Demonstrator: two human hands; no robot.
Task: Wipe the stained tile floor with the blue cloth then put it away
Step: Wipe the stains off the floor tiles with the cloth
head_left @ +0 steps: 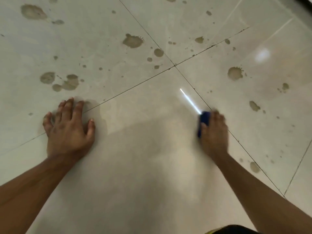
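Overhead, looking down at a pale glossy tile floor (152,149) crossed by dark grout lines (135,86) that meet at one junction up-centre. Brownish dried stains (133,41) scattered across the far and right-hand tiles: large blotches upper left, a cluster at mid left, more along the right side. Nearest tile, between the arms, looks free of blotches.

Left hand (69,127): flat on the floor, palm down, fingers spread wide, holding nothing. Fingertips lie over a grout line, just below the mid-left stain cluster.

Right hand (213,134): palm down on the blue cloth (203,120), pressing it to the tile. Fingers extended over it rather than curled. Cloth mostly hidden beneath the hand; only a dark blue strip shows at the thumb side and fingertips. Hand is motion-blurred. Cloth sits right beside the diagonal grout line running down to the right.

A thin bright light reflection (190,101) streaks the tile just above the cloth. Both forearms bare. A dark garment edge (233,229) with a yellow trim shows at bottom frame.
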